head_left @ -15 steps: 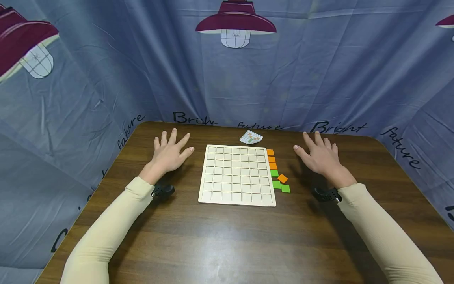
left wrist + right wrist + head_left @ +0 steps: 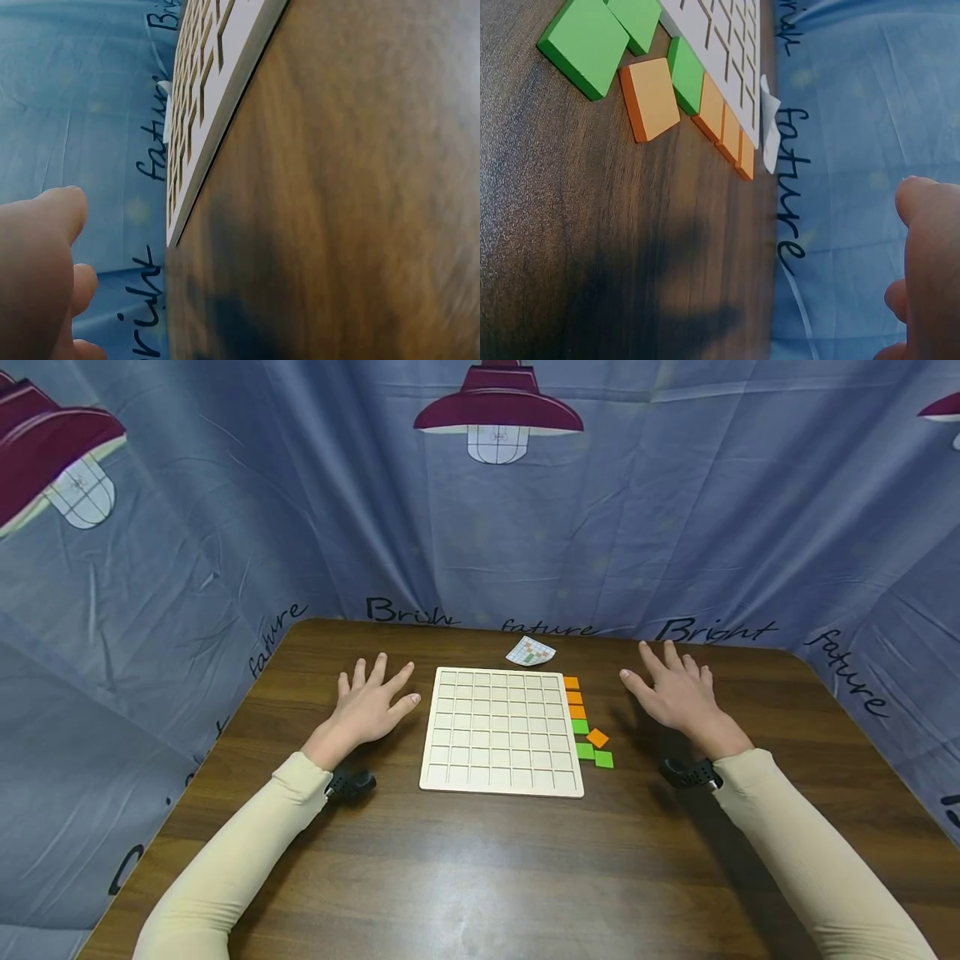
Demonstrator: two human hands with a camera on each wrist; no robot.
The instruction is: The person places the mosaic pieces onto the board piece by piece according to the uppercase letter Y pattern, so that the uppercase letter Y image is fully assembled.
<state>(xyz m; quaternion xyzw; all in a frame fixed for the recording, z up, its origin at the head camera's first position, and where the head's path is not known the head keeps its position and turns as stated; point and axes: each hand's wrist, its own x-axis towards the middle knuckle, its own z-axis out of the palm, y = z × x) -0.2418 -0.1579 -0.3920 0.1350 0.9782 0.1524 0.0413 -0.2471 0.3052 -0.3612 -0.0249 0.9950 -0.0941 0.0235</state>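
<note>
A pale wooden grid board (image 2: 501, 792) with square recesses lies on the brown table. Along its right edge are several small square tiles, orange ones (image 2: 576, 697) toward the back and green ones (image 2: 603, 760) nearer the front; one orange tile (image 2: 597, 738) sits askew beside them. My left hand (image 2: 367, 710) hovers left of the board, fingers spread and holding nothing. Over the table to the right of the tiles, my right hand (image 2: 681, 697) is also spread and holds nothing. In the right wrist view its thumb (image 2: 922, 201) shows apart from the tiles.
Behind the board lies a small curled paper (image 2: 531, 652) printed with a coloured grid pattern. A blue curtain (image 2: 495, 543) with printed lamps and lettering encloses the back and sides of the table (image 2: 480, 877). Each wrist wears a black strap.
My left hand has moved slightly right and toward the front, closer to the board. The right hand stays almost where it was; board, tiles and paper have not moved.
</note>
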